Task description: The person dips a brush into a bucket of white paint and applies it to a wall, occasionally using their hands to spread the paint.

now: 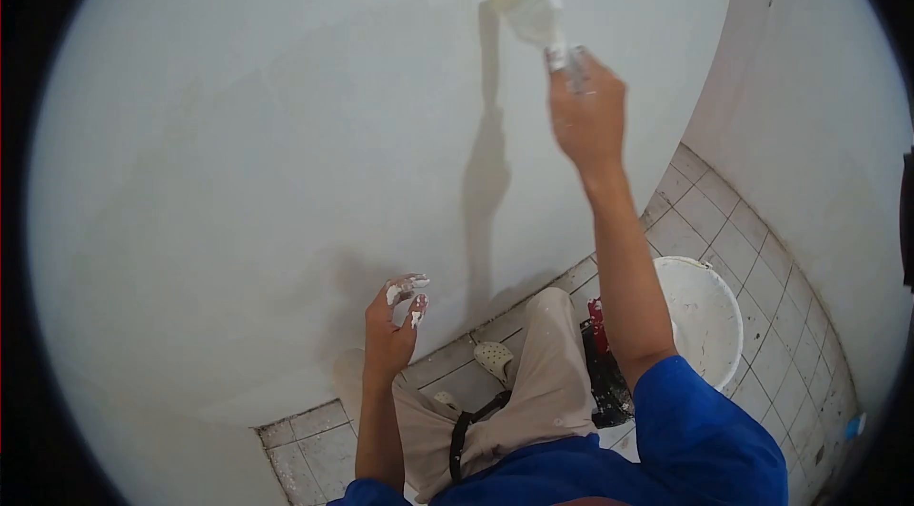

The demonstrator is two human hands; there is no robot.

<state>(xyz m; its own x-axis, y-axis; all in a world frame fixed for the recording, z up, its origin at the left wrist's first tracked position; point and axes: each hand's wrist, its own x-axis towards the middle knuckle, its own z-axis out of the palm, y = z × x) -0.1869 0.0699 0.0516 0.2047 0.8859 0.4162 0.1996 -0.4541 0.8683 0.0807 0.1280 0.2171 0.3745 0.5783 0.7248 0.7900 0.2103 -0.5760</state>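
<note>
My right hand [587, 116] is wrapped round the handle of a wide paint brush [530, 11], raised high against the pale wall [286, 144]. The brush's yellowish bristles point up and left and meet the wall near the top. A shadow of brush and arm falls on the wall to the left. Lower down, my left hand [395, 316] is in front of the wall with white paint on its fingertips. Its thumb and fingers are curved but apart, and nothing is between them.
A white bucket [725, 325] stands on the tiled floor [695, 211] to the right, beside a dark and red object [606, 373]. My bent legs and a light clog [493, 358] are below. Another wall [819, 78] rises at the right. A small blue item [853, 427] lies near its base.
</note>
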